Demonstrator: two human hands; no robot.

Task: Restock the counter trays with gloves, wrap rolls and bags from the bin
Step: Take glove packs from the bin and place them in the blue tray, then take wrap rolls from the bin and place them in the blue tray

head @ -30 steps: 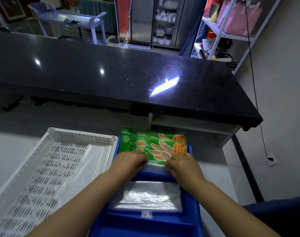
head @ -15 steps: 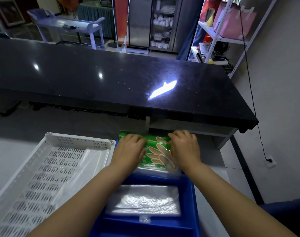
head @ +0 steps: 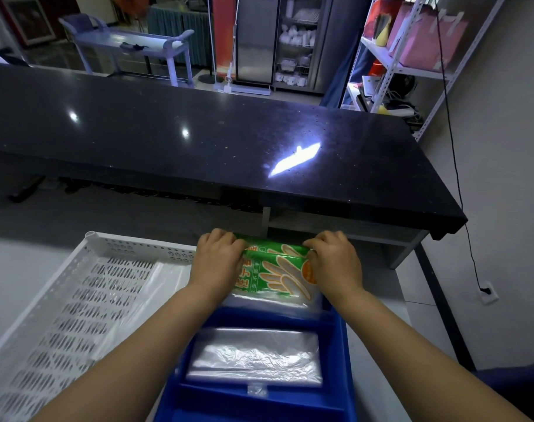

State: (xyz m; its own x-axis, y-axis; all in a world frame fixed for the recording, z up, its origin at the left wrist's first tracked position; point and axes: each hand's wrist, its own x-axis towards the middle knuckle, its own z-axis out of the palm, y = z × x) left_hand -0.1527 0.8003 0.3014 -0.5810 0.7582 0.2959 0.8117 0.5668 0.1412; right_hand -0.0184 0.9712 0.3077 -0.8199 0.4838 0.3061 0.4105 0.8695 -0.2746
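Green glove packs [head: 274,269], printed with orange hands, lie stacked in the far compartment of a blue divided tray [head: 340,336]. My left hand [head: 218,258] grips their left end and my right hand [head: 335,260] grips their right end, fingers curled over the far edge. A flat pack of clear plastic bags [head: 256,356] fills the tray's middle compartment. The nearest compartment is cut off by the frame's bottom edge.
A white perforated bin [head: 86,303] with a clear plastic sheet in it sits left of the blue tray on a grey lower counter. A raised black stone countertop [head: 198,141] spans the back. Metal shelving [head: 408,68] stands far right.
Both hands slid from the packs' near edge to their far ends and now curl round them. The packs have shifted slightly forward in the far compartment.
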